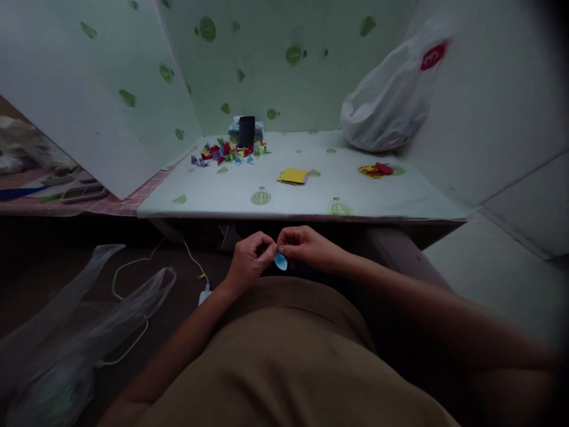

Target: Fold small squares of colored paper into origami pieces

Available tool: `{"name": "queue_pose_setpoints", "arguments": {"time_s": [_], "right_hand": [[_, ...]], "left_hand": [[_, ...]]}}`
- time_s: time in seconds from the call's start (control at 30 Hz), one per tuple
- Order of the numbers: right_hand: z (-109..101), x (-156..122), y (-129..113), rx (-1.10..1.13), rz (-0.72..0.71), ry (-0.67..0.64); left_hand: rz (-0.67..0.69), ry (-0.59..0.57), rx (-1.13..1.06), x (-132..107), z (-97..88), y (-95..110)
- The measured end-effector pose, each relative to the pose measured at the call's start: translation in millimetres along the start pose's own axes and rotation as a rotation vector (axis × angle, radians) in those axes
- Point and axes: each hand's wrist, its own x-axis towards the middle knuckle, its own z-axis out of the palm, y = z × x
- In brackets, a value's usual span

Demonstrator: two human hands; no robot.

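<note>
Head view: your left hand [250, 260] and right hand [310, 246] nearly meet, thumbs and fingers pinched together on a small blue paper [281, 262], which hangs between them. Ahead of your hands, on the surface [213, 198], lies a yellow-topped paper stack [293, 176]. Beyond your left hand, colourful folded papers [219, 153] lie around a phone [246, 131]; beyond your right, a white bag [384, 107] sits behind red and yellow pieces [377, 171].

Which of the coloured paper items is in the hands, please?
The blue paper piece, held between the left hand and right hand; the others, such as the yellow-topped stack and multicoloured pile, lie on the table.
</note>
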Motion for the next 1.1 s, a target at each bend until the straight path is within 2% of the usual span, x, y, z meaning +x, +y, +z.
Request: {"name": "queue_pose_setpoints", "arguments": {"time_s": [0.17,0.3,0.47,0.67,0.87,0.93,1.1], "right_hand": [[5.8,-1.0,-1.0,0.023,-0.050,0.099],[12.4,-3.0,2.3,-0.150,-0.140,0.181],[15.9,-4.2,5.6,-0.317,-0.250,0.234],[13.0,-2.6,8.1,-0.510,-0.355,0.188],[8.1,-1.5,9.7,-0.684,-0.367,0.243],[6.2,-0.5,10.7,-0.685,-0.361,0.256],[4.3,1.8,14.3,-0.667,-0.376,0.257]], "left_hand": [[-0.080,0.232,0.012,1.2,1.7,-3.1],[-0.093,0.311,0.096,1.0,3.5,-4.2],[-0.127,0.302,0.052,-2.1,6.9,-3.1],[-0.135,0.324,0.039,-2.9,9.6,-4.6],[-0.211,0.262,-0.223,-5.5,12.6,-3.9],[-0.269,0.225,-0.299,-5.5,12.4,-2.4],[-0.518,0.146,-0.547,-4.9,10.8,2.9]]}}
